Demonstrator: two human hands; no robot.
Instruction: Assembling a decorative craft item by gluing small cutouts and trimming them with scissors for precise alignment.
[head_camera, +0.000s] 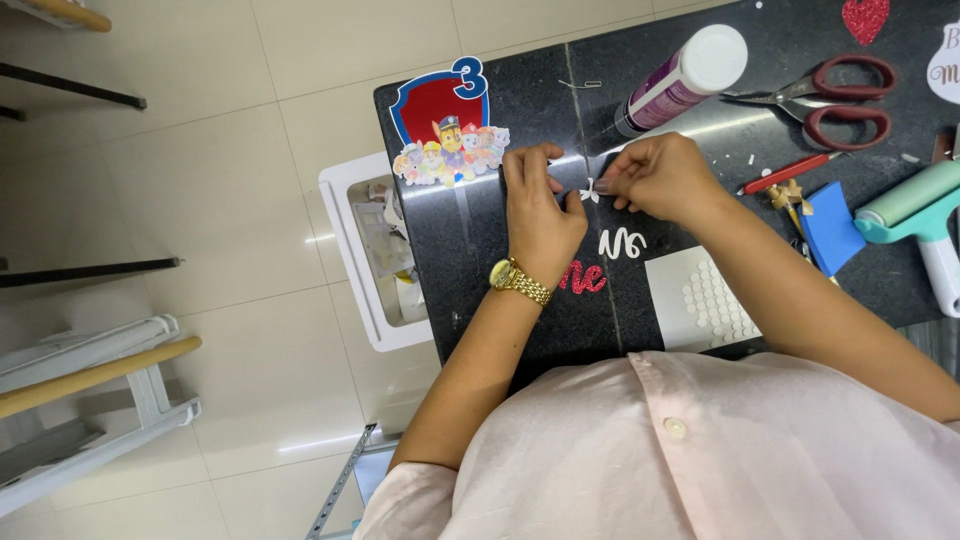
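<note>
Both hands meet mid-tabletop — black, glossy. Left hand (gold watch at wrist) and right hand pinch a small white cutout between fingertips. Toward the near edge: white script cutout, red glitter letters, sheet of white adhesive dots. Shield-shaped cartoon topper at the left edge. Far side — glue bottle, red-handled scissors. Teal roller at the right edge.

Both hands fingertip to fingertip, pinched; forearms angled inward
</note>
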